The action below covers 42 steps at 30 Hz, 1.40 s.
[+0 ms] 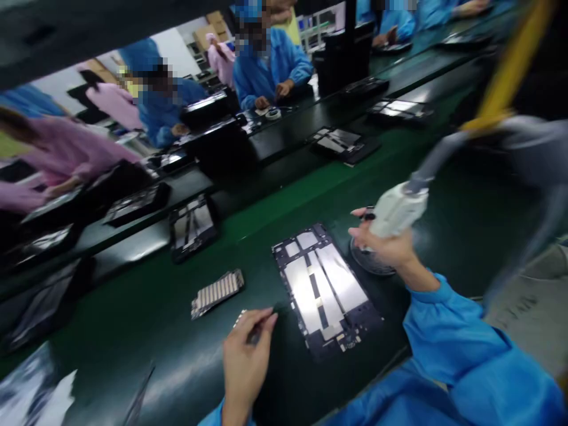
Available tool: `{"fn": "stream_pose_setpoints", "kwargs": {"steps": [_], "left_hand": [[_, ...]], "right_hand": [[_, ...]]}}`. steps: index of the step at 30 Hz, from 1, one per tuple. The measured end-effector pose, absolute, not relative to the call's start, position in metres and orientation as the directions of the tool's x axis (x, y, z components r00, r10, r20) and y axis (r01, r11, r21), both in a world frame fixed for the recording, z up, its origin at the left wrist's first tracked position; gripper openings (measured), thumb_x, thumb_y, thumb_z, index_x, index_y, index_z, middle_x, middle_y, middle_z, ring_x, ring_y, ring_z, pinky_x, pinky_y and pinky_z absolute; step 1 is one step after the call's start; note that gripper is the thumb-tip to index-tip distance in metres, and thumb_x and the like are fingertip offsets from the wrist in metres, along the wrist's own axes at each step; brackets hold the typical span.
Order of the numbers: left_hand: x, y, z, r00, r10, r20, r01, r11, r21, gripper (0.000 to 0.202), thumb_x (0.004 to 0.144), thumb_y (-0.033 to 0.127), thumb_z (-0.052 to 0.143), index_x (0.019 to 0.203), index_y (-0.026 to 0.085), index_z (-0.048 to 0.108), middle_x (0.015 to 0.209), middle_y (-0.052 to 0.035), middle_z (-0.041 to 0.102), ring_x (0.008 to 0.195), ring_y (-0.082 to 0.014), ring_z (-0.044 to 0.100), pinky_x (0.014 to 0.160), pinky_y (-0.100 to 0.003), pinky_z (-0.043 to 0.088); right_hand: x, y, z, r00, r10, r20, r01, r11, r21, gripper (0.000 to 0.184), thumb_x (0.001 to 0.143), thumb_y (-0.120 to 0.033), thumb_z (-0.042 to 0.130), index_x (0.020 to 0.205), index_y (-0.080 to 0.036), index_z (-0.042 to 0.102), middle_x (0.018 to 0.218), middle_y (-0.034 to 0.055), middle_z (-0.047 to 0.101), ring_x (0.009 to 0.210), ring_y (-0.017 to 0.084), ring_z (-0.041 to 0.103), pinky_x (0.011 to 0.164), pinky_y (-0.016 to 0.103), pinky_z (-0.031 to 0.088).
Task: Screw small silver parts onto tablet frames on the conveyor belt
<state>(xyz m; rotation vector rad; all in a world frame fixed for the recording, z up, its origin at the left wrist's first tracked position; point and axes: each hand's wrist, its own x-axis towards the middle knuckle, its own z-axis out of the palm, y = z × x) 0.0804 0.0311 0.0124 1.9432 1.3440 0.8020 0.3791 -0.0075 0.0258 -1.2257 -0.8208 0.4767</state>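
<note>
An opened tablet (326,284) lies on the green bench, its silver battery cells and dark frame facing up. To its right, my right hand (394,251) is wrapped around a white power screwdriver (397,210) with a grey cable at its top. A round clear dish (375,263) sits under that hand, partly hidden by it. My left hand (246,355) is left of the tablet's lower edge, thumb and forefinger pinched together. What these fingertips hold, if anything, is too small to tell. Beyond the left hand rests a stack of pale striped strips (217,293).
Tweezers (139,393) and a crumpled plastic bag (33,387) lie at the lower left. More opened tablets (194,225) stand along the conveyor belt (257,219). A yellow hose (510,65) hangs at the upper right. Several co-workers (270,65) sit across the line.
</note>
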Motion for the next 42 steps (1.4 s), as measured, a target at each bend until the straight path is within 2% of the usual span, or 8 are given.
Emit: {"fn": "stream_pose_setpoints", "kwargs": {"steps": [3, 6, 11, 14, 23, 30, 35, 42], "left_hand": [[0.089, 0.04, 0.003, 0.241, 0.958, -0.152, 0.431, 0.034, 0.902, 0.027, 0.064, 0.041, 0.074, 0.072, 0.016, 0.07, 0.062, -0.0043, 0.068, 0.058, -0.0158, 0.064, 0.057, -0.025, 0.052], [0.104, 0.051, -0.001, 0.33, 0.903, -0.275, 0.371, 0.144, 0.917, 0.028, 0.068, 0.041, 0.07, 0.074, 0.014, 0.07, 0.061, -0.0052, 0.069, 0.058, -0.016, 0.065, 0.052, -0.023, 0.048], [0.122, 0.073, -0.005, 0.338, 0.937, -0.083, 0.399, -0.063, 0.915, 0.016, 0.071, 0.031, 0.067, 0.072, 0.015, 0.07, 0.068, -0.0036, 0.069, 0.064, -0.0141, 0.06, 0.062, -0.025, 0.048], [0.127, 0.083, -0.011, 0.328, 0.944, -0.046, 0.383, -0.089, 0.92, 0.011, 0.072, 0.027, 0.066, 0.071, 0.016, 0.068, 0.071, -0.0028, 0.068, 0.068, -0.0133, 0.058, 0.068, -0.025, 0.049], [0.126, 0.107, -0.007, 0.485, 0.83, -0.276, 0.321, 0.125, 0.939, 0.029, 0.062, 0.03, 0.073, 0.082, 0.013, 0.059, 0.06, 0.0011, 0.06, 0.046, -0.0109, 0.057, 0.036, -0.017, 0.041], [0.123, 0.103, -0.012, 0.514, 0.832, -0.208, 0.212, 0.111, 0.971, 0.026, 0.066, 0.034, 0.072, 0.078, 0.014, 0.06, 0.065, -0.0003, 0.06, 0.055, -0.0109, 0.058, 0.041, -0.018, 0.045], [0.121, 0.098, -0.01, 0.534, 0.834, -0.138, 0.204, 0.031, 0.978, 0.014, 0.069, 0.027, 0.068, 0.074, 0.015, 0.063, 0.065, -0.0013, 0.062, 0.056, -0.0098, 0.056, 0.046, -0.018, 0.045], [0.125, 0.099, -0.011, 0.437, 0.858, -0.27, 0.273, 0.159, 0.949, 0.02, 0.064, 0.026, 0.075, 0.072, 0.013, 0.062, 0.058, 0.0004, 0.06, 0.049, -0.01, 0.057, 0.039, -0.017, 0.044]], "right_hand": [[0.369, -0.009, 0.04, 0.568, 0.746, 0.349, 0.073, 0.377, -0.923, 0.03, 0.072, -0.025, 0.075, 0.098, -0.021, 0.06, 0.048, -0.0073, 0.056, 0.042, 0.013, 0.054, 0.048, 0.029, 0.049], [0.349, -0.007, 0.054, 0.454, 0.822, 0.343, 0.02, 0.376, -0.927, 0.031, 0.074, -0.027, 0.073, 0.101, -0.022, 0.059, 0.049, -0.0072, 0.057, 0.042, 0.013, 0.055, 0.047, 0.029, 0.048], [0.309, 0.006, 0.069, 0.344, 0.878, 0.334, 0.01, 0.352, -0.936, 0.03, 0.075, -0.029, 0.072, 0.101, -0.021, 0.059, 0.049, -0.0063, 0.056, 0.044, 0.013, 0.055, 0.048, 0.031, 0.05], [0.29, 0.019, 0.073, 0.301, 0.897, 0.324, 0.014, 0.335, -0.942, 0.028, 0.073, -0.029, 0.071, 0.097, -0.02, 0.06, 0.049, -0.0065, 0.054, 0.045, 0.013, 0.054, 0.051, 0.032, 0.05], [0.25, 0.063, 0.056, 0.192, 0.954, 0.23, -0.055, 0.244, -0.968, 0.021, 0.066, -0.024, 0.073, 0.084, -0.018, 0.063, 0.054, -0.0039, 0.055, 0.051, 0.013, 0.055, 0.055, 0.03, 0.05], [0.251, 0.063, 0.05, 0.184, 0.963, 0.195, -0.094, 0.215, -0.972, 0.023, 0.068, -0.027, 0.074, 0.086, -0.016, 0.064, 0.052, -0.0047, 0.055, 0.049, 0.012, 0.055, 0.056, 0.031, 0.051], [0.256, 0.061, 0.05, 0.199, 0.96, 0.195, -0.096, 0.218, -0.971, 0.03, 0.069, -0.027, 0.074, 0.095, -0.017, 0.063, 0.05, -0.0066, 0.055, 0.044, 0.011, 0.053, 0.051, 0.03, 0.05], [0.253, 0.062, 0.051, 0.185, 0.962, 0.202, -0.099, 0.223, -0.97, 0.022, 0.068, -0.025, 0.073, 0.085, -0.017, 0.063, 0.052, -0.0052, 0.055, 0.048, 0.012, 0.054, 0.055, 0.031, 0.05]]}}
